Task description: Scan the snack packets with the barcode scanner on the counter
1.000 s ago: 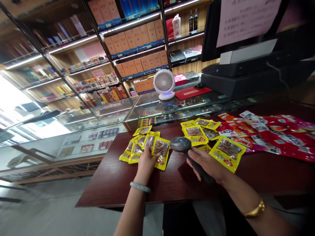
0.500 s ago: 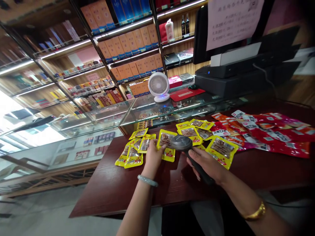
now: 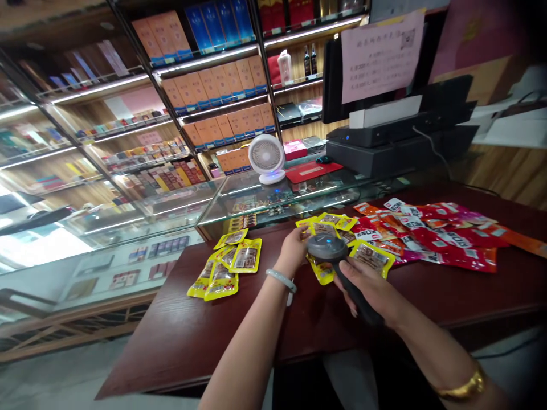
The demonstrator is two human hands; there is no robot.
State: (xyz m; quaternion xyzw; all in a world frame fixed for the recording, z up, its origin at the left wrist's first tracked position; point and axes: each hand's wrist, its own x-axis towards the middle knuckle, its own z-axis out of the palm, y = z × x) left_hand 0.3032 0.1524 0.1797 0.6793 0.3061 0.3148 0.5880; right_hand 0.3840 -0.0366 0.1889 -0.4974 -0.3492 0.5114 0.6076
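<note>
"What's around the hands?"
"Shelving [image 3: 209, 58] at the back, a dark red wooden table [image 3: 171, 336] in front, a glass display case [image 3: 241, 191] between. A monitor [image 3: 331, 85] and a white desk fan [image 3: 266, 154] stand beyond the table."
"Anything in the way?"
"Red and orange packets [image 3: 448, 236] crowd the right-hand yellow snack packets [image 3: 371, 256]; another yellow group [image 3: 245, 256] lies at left."
"And the handheld barcode scanner [image 3: 330, 250]?"
"Above the right-hand yellow ones, head forward and left, long axis slanting back toward the person's right. The right hand [image 3: 370, 285] wraps its handle."
"The left hand [image 3: 293, 250]?"
"By those packets, fingers partly hidden; I can't tell whether it pinches one."
</note>
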